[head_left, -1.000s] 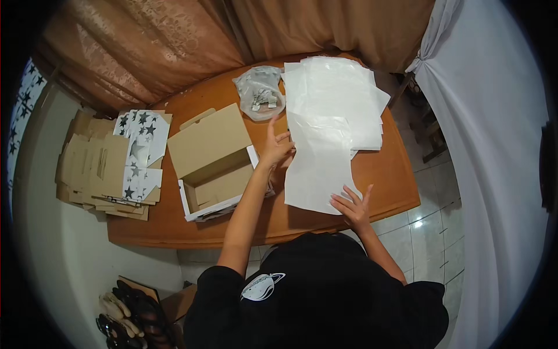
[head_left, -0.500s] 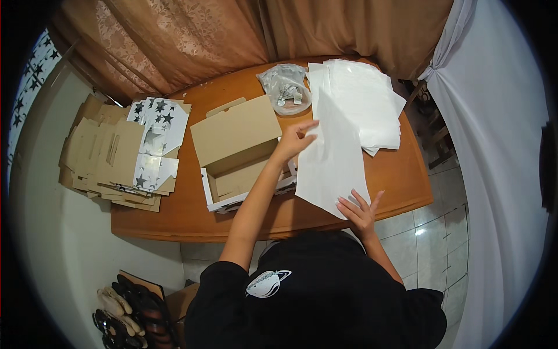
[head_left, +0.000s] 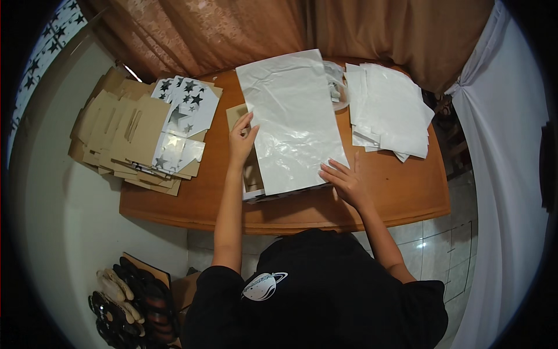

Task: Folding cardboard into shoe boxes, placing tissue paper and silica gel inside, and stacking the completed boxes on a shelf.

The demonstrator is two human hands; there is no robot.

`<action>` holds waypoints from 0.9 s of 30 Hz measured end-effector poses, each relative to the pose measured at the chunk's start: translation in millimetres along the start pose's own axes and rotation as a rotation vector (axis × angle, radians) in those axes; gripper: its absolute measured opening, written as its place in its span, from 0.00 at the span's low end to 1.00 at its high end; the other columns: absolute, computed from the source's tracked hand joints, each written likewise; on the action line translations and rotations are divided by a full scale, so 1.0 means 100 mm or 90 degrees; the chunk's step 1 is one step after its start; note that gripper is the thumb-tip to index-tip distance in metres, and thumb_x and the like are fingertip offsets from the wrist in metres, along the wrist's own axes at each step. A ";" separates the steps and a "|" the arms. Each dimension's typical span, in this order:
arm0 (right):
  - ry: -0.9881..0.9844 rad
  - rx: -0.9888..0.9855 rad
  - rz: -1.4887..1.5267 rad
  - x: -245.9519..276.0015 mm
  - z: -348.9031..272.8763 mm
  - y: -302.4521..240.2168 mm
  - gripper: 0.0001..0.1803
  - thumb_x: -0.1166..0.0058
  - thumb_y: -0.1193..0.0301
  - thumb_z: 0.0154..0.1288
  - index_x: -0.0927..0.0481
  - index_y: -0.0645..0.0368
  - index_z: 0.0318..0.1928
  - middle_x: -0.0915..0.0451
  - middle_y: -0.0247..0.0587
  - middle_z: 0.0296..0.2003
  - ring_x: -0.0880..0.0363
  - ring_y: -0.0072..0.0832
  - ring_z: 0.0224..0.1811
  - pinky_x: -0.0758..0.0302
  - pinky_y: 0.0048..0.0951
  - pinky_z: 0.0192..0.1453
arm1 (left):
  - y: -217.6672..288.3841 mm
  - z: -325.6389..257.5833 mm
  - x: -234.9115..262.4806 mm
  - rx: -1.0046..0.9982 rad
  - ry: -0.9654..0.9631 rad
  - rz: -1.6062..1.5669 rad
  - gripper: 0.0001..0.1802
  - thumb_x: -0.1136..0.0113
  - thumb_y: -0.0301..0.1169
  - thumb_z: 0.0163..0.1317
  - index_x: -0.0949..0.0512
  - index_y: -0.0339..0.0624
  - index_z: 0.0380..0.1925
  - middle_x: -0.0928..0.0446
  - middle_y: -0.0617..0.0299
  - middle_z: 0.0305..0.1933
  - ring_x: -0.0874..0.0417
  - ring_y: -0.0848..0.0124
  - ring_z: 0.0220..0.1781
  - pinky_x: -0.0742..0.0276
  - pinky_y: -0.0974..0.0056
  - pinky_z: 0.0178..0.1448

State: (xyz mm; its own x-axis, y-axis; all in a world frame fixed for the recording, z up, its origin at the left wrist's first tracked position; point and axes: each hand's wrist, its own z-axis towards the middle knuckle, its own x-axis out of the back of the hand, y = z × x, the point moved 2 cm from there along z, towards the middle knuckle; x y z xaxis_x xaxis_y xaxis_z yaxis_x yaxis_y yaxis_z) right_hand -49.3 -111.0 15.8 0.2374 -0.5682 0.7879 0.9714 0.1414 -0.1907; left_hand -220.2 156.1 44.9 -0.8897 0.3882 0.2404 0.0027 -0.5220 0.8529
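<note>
A glossy white paper sheet [head_left: 293, 125] hangs over a cardboard box [head_left: 253, 174] and covers most of it. At the sheet's left edge is my left hand [head_left: 240, 142], its thumb and fingers closed on the paper. My right hand [head_left: 344, 181] holds the lower right corner, several fingers stretched across the top and the thumb low beside the edge. Only the box's left part, a strip of its raised lid, and its white, dark-patterned front edge show past the sheet.
A stack of white sheets [head_left: 392, 110] lies at the table's right. Flattened cardboard boxes [head_left: 136, 131], some star-printed, are piled at the left. A clear plastic bag [head_left: 337, 87] with small pieces sits partly behind the sheet. The wooden table [head_left: 395, 186] has a curved front edge.
Both hands have carried the sheet left, from beside the paper stack to over the box. The sheet is now spread wider and hides most of the box and part of the bag.
</note>
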 end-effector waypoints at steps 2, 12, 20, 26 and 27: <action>-0.071 0.003 0.052 -0.10 0.19 -0.06 0.25 0.49 0.80 0.52 0.25 0.42 0.50 0.25 0.21 0.51 0.31 0.25 0.57 0.64 0.65 0.66 | -0.23 -0.03 0.24 -0.048 0.010 0.076 0.25 0.37 0.29 0.51 0.28 0.38 0.51 0.27 0.55 0.53 0.28 0.68 0.54 0.37 0.64 0.57; -0.255 0.006 0.169 -0.37 0.39 -0.07 0.17 0.52 0.63 0.55 0.21 0.45 0.46 0.24 0.35 0.50 0.33 0.32 0.59 0.68 0.64 0.66 | -0.46 -0.21 0.30 0.035 -0.181 0.551 0.34 0.50 0.53 0.57 0.39 0.52 0.62 0.53 0.55 0.70 0.54 0.50 0.70 0.70 0.30 0.62; -0.177 -0.047 0.135 -0.54 0.85 0.13 0.18 0.53 0.64 0.61 0.26 0.46 0.52 0.32 0.37 0.57 0.42 0.40 0.64 0.64 0.66 0.64 | -0.60 -0.29 0.08 -0.076 -0.265 0.679 0.34 0.58 0.55 0.61 0.46 0.57 0.65 0.56 0.56 0.71 0.56 0.51 0.71 0.74 0.26 0.59; -0.244 -0.110 -0.100 -0.89 0.97 0.39 0.30 0.55 0.58 0.62 0.43 0.47 0.64 0.47 0.37 0.66 0.54 0.44 0.69 0.69 0.73 0.60 | -0.59 -0.32 0.09 -0.186 -0.226 0.751 0.36 0.49 0.54 0.54 0.42 0.58 0.63 0.49 0.59 0.69 0.50 0.55 0.70 0.70 0.23 0.58; -0.254 -0.109 -0.130 -0.92 0.94 0.41 0.31 0.55 0.58 0.62 0.44 0.48 0.64 0.48 0.35 0.66 0.55 0.44 0.69 0.71 0.74 0.59 | -0.61 -0.35 0.09 -0.173 -0.221 0.763 0.36 0.49 0.54 0.54 0.43 0.59 0.63 0.48 0.62 0.68 0.48 0.55 0.69 0.70 0.23 0.58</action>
State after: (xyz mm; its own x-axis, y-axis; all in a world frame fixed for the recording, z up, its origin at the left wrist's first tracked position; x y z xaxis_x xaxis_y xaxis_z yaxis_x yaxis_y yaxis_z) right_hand -31.4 23.5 -9.1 0.0542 -0.2108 0.9760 0.9925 -0.0957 -0.0758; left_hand -244.3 164.4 -20.9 -0.2295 -0.2760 0.9334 0.5882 -0.8033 -0.0930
